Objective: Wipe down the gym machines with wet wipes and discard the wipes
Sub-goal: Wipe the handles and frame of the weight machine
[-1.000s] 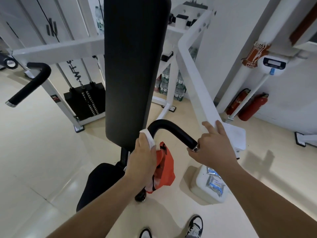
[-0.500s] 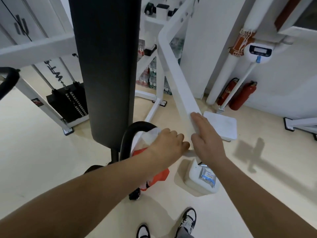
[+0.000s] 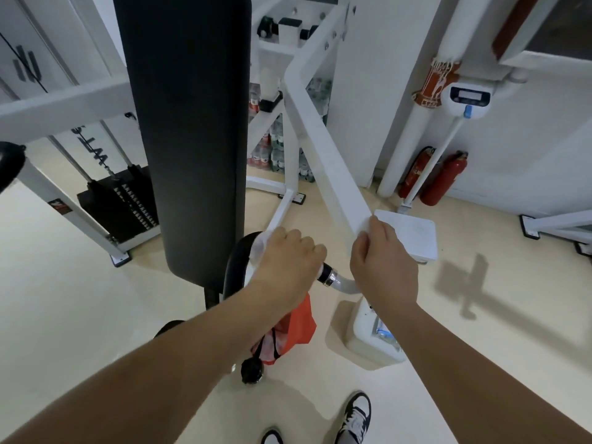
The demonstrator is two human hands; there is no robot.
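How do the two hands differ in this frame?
The left hand grips the black handle through a white wipe; the right hand grips the end of the white bar bare. The left hand is knuckles-up; the right hand is turned, thumb on top. Both curl round machine parts.

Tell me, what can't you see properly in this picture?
Head view:
- wet wipe: mostly under the left hand; only a white edge shows.
- black handle: its middle is covered by that hand.
- orange bag: top hidden behind the left forearm.
- right hand: fingertips curl out of sight at the white frame bar it holds.
- sneakers: cut off by the bottom edge.
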